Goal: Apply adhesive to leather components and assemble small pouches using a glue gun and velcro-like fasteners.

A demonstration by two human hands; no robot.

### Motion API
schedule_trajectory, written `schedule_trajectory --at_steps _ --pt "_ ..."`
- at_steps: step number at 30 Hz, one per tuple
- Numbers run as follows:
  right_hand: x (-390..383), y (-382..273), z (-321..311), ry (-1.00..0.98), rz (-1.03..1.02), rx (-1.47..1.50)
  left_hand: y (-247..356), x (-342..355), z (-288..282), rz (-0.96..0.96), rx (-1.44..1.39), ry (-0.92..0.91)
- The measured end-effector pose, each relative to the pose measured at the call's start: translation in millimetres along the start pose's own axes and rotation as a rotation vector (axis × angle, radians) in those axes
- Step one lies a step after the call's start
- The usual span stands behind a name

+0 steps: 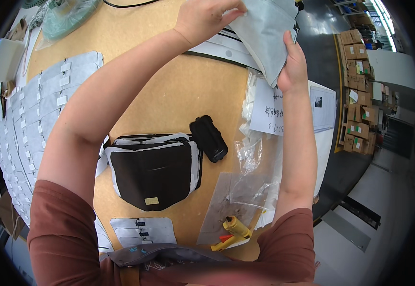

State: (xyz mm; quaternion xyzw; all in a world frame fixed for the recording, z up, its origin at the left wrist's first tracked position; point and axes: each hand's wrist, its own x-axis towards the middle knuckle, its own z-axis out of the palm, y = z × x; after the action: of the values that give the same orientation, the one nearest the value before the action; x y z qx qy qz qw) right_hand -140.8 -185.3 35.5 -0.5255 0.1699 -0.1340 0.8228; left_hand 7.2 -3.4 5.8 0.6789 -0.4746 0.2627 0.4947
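Both my arms reach to the far side of the table. My left hand [207,18] pinches the upper left edge of a grey fabric panel [267,35], thumb and fingers together. My right hand [294,64] grips the panel's right edge, with the thumb pointing up along it. The panel is raised and tilted, and its far end runs out of view. Under it lies a flat white stack with dark edges [224,49]. Nearer to me, a stack of black panels with whitish borders [152,167] rests on the table, a small yellow label on the top one.
A black oblong object [209,138] touches the black stack. Grey panels with white tags [36,114] spread along the left. Clear plastic [250,157], papers [267,112] and a yellow hand tool [236,229] lie at right. Cardboard boxes [358,95] stand beyond the table.
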Motion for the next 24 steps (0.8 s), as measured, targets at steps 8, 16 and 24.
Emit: schedule_trajectory --at_steps 8,16,24 --pt "0 1 -2 0.018 0.014 0.037 -2 -4 0 -0.083 0.009 -0.052" --pt "-1 2 -2 0.001 0.023 0.051 -8 4 -19 0.014 -0.005 -0.091" --pt "-4 3 3 0.018 -0.008 0.046 -5 -4 -21 0.049 0.099 -0.099"
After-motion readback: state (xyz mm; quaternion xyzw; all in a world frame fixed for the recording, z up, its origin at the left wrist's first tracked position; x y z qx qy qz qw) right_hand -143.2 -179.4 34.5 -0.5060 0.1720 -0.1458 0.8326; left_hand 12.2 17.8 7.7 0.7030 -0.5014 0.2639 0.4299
